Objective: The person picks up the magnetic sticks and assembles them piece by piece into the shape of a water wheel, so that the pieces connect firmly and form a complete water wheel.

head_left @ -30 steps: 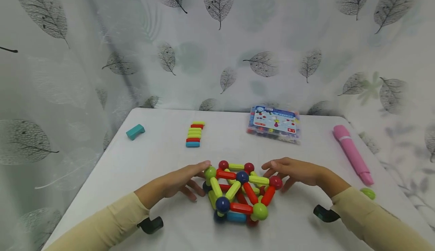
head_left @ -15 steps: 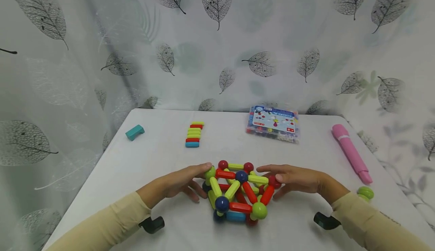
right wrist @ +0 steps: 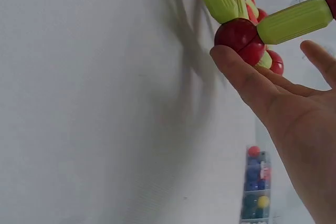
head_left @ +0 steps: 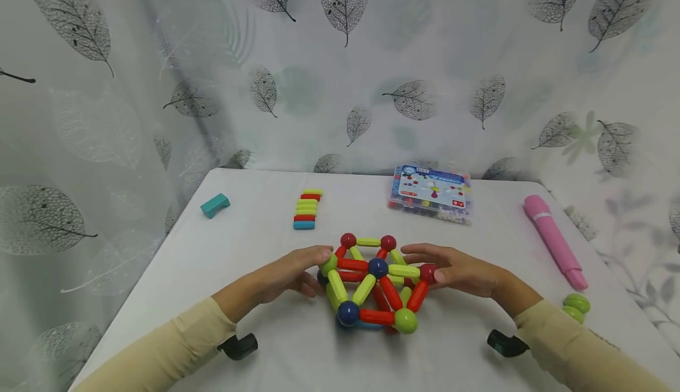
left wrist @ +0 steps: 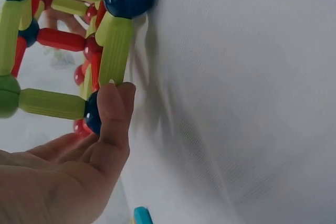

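Two hands flank a rod-and-ball structure [head_left: 374, 281] in the head view; it stands on the white table [head_left: 255, 262] near the front edge, between them. The left hand [head_left: 294, 272] lies against its left side, fingertips at a green ball, fingers fairly straight. The right hand [head_left: 458, 269] lies against the right side, its fingers stretched toward a red ball [head_left: 427, 272]. Farther back lie a teal block [head_left: 215, 205], a stack of short rods [head_left: 306, 209] and a clear box of pieces [head_left: 430, 193]; a pink tube [head_left: 554, 241] and a green piece [head_left: 576, 306] lie to the right.

In the left wrist view, the left hand [left wrist: 68, 171] has one finger laid up against a dark blue ball and the end of a green rod [left wrist: 114, 50]; the other fingers are mostly hidden, so a real grip cannot be confirmed.

In the right wrist view, the right hand [right wrist: 283, 108] is spread, one fingertip touching the underside of the red ball [right wrist: 240, 39], another finger apart from the green rod [right wrist: 294, 20] above it.
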`<move>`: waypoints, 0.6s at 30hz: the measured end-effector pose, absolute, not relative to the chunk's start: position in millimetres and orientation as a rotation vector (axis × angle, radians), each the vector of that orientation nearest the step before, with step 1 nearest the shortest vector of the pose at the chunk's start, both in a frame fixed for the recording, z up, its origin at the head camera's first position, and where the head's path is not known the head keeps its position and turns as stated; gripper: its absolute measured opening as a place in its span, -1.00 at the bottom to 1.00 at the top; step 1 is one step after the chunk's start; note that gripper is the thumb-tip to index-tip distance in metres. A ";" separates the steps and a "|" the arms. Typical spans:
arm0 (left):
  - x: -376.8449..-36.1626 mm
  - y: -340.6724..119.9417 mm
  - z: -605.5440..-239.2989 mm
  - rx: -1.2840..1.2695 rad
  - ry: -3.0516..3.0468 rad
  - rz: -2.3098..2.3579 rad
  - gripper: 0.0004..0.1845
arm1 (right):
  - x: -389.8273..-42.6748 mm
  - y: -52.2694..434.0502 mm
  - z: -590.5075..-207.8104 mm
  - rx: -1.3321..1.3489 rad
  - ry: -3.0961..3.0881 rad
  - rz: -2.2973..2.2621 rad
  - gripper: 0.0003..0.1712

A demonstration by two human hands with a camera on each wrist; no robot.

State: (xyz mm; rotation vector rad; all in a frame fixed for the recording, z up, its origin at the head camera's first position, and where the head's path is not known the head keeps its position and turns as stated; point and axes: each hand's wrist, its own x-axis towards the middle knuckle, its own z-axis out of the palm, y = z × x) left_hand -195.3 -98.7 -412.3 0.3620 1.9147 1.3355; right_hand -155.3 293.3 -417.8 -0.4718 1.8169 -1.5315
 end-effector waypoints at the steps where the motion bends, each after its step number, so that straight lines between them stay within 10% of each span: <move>1: -196.7 -99.2 -411.2 0.381 1.917 1.338 -0.16 | -156.1 293.5 -416.0 -0.488 1.846 -1.518 -0.14; 18: -205.1 -110.4 -410.1 0.704 1.983 1.462 -0.07 | -149.6 285.2 -394.9 -0.750 2.280 -1.304 0.13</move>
